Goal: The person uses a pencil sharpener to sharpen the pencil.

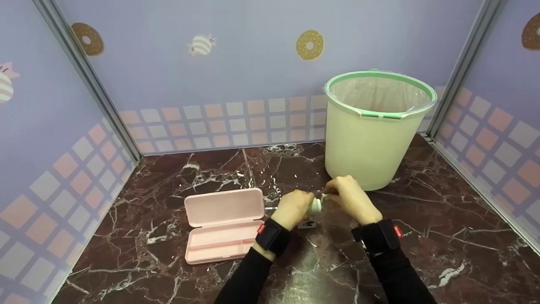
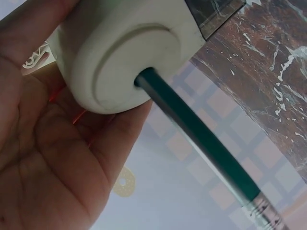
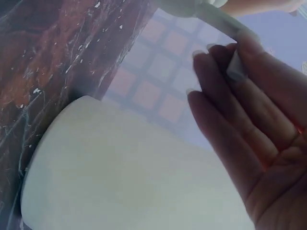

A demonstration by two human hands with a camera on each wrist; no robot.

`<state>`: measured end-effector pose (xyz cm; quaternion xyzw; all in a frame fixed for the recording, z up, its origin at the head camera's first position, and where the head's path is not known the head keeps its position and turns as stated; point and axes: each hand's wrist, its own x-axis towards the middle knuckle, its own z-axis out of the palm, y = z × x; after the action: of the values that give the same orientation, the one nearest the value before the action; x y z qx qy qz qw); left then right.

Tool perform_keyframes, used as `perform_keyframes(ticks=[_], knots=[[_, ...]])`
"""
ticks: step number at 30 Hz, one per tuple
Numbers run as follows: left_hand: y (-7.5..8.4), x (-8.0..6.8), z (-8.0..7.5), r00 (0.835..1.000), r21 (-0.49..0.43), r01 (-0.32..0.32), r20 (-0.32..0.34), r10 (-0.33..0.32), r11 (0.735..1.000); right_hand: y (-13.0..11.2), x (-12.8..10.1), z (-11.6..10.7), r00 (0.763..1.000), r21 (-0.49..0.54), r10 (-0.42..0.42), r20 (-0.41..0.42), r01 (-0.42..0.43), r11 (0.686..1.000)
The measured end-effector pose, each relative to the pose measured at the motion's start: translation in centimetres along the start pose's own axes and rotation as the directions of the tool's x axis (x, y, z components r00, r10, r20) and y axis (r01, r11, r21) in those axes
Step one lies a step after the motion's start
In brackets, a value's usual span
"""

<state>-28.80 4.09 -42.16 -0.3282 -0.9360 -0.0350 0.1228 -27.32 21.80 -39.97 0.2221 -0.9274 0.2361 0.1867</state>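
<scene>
My left hand [image 1: 293, 204] grips a white hand-crank pencil sharpener [image 2: 129, 62] around its body. A green pencil [image 2: 201, 136] sticks out of the sharpener's round hole, its metal end pointing away from it. At the sharpener's side, a dark see-through compartment [image 2: 216, 17] shows. My right hand [image 1: 348, 196] pinches the knob [image 3: 236, 68] of the crank arm [image 3: 223, 20] between thumb and fingers. To the left of both hands, a pink pencil case [image 1: 223, 207] lies with its lid raised, and the left wrist overlaps its right end.
Behind my right hand stands a tall pale green bin [image 1: 367, 143] with a plastic liner. A small pale piece with dark marks [image 1: 307, 224] shows below my left hand. The dark marbled tabletop [image 1: 160, 261] is bounded by patterned wall panels [image 1: 253, 76].
</scene>
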Motion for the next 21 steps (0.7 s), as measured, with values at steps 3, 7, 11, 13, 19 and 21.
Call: perform_keyframes(ticks=[3, 7, 11, 13, 19, 21], knots=[[0.1, 0.1, 0.0, 1.0, 0.013, -0.003, 0.003, 0.003, 1.0, -0.1, 0.0, 0.0, 1.0, -0.024, 0.022, -0.013, -0.022, 0.999], [0.1, 0.2, 0.0, 1.0, 0.009, -0.003, -0.002, 0.003, 1.0, -0.5, 0.0, 0.1, 0.997, -0.039, 0.07, -0.029, -0.071, 0.997], [0.1, 0.3, 0.1, 1.0, 0.013, 0.001, 0.004, -0.002, 1.0, -0.5, 0.2, 0.8, 0.989, -0.041, 0.121, -0.082, -0.125, 0.991], [0.1, 0.3, 0.1, 1.0, 0.021, 0.004, 0.014, -0.004, 1.0, -0.4, 0.2, 1.3, 0.983, -0.036, 0.139, -0.118, -0.144, 0.989], [0.0, 0.2, 0.2, 1.0, 0.029, -0.004, 0.017, 0.004, 1.0, -0.2, 0.3, 2.2, 0.97, -0.039, 0.163, -0.178, -0.173, 0.984], [-0.1, 0.2, 0.2, 1.0, 0.032, -0.005, 0.011, 0.005, 0.999, -0.2, 0.4, 2.4, 0.968, -0.038, 0.168, -0.188, -0.178, 0.983]])
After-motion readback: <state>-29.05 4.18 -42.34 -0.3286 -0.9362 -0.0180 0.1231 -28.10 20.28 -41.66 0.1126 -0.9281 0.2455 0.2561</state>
